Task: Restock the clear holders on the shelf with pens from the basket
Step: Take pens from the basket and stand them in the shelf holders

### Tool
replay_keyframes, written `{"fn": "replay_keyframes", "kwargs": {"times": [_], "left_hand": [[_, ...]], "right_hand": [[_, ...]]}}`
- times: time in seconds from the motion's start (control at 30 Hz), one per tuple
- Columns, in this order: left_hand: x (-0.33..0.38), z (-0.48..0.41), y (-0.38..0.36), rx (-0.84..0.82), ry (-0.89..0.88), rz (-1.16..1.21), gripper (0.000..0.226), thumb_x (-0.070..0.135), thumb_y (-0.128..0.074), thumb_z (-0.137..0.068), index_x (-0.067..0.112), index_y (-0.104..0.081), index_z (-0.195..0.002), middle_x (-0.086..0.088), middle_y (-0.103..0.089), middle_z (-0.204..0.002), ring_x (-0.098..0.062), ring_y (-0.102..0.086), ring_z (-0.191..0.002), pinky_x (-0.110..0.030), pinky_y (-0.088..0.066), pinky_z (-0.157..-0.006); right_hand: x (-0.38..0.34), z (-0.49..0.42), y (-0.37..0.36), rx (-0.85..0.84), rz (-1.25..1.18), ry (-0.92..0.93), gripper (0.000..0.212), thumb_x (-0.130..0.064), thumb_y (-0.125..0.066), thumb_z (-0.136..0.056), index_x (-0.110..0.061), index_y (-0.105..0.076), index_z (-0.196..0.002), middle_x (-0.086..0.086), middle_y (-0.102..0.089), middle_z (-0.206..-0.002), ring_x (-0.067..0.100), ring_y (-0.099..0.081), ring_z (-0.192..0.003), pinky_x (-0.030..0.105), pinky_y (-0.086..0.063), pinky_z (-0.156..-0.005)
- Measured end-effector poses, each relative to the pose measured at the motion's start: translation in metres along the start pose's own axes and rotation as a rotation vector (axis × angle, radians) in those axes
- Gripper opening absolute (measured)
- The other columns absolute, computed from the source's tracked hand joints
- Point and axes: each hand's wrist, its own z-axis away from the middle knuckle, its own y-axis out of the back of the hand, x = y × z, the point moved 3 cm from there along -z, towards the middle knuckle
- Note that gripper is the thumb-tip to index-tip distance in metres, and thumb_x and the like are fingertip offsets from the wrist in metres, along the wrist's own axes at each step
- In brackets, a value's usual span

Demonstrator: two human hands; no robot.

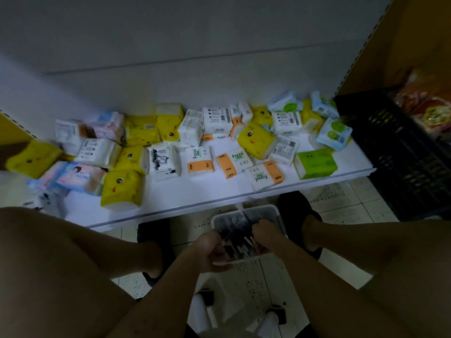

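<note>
A dim shop aisle with a speckled tiled floor (244, 276), seen from a crouch. Nearest, both forearms reach down between the knees. The left hand (210, 250) has its fingers curled round a bunch of pens (244, 242) at the near edge of the basket (280, 215). The right hand (266, 232) curls down among the pens, but blur hides whether it grips any. Beyond, the white shelf (170, 206) carries only scattered tissue packs (200, 162), with a black crate (402, 154) to the right. No clear holders are in view, so restocking looks barely begun: pens are being gathered and none is placed.
</note>
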Motion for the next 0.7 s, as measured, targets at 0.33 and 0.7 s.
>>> {"fn": "replay_keyframes", "kwargs": {"times": [0.33, 0.7], "left_hand": [[0.039, 0.034, -0.010, 0.120, -0.472, -0.051, 0.033, 0.025, -0.036, -0.104, 0.011, -0.057, -0.083, -0.005, -0.058, -0.064, -0.015, -0.057, -0.055, -0.030, -0.055, -0.060], [0.115, 0.122, -0.039, -0.006, -0.813, -0.202, 0.022, 0.000, -0.034, -0.097, 0.004, -0.055, -0.095, -0.005, -0.047, -0.068, -0.015, -0.045, -0.055, -0.027, -0.046, -0.055]], "right_hand": [[-0.022, 0.036, 0.036, 0.259, -0.404, 0.283, 0.033, -0.036, -0.037, -0.103, -0.012, -0.058, -0.095, 0.005, -0.054, -0.086, 0.025, -0.056, -0.083, 0.037, -0.048, -0.075], [-0.071, 0.095, 0.104, 0.402, -0.975, 0.642, 0.020, -0.011, -0.047, -0.101, -0.006, -0.063, -0.090, 0.002, -0.058, -0.056, 0.013, -0.058, -0.053, 0.022, -0.052, -0.056]]}}
